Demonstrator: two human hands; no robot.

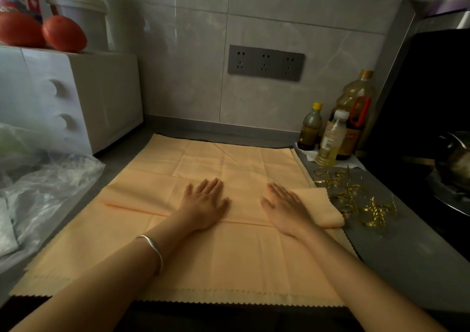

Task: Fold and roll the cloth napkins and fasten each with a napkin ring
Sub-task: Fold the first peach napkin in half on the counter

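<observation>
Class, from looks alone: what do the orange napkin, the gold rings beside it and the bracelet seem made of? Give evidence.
Napkin: matte woven cloth; fold creases, zigzag edge.
Rings: probably thin shiny metal, gold glints.
Bracelet: likely polished silvery metal, smooth sheen.

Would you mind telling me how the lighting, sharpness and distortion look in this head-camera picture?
Head view: dim overall, with the orange napkin the best-lit surface and the right edge around the pot nearly black; the wide lens tilts the socket panel and the seams of the wall tiles; the gold napkin rings are soft and blend together.
</observation>
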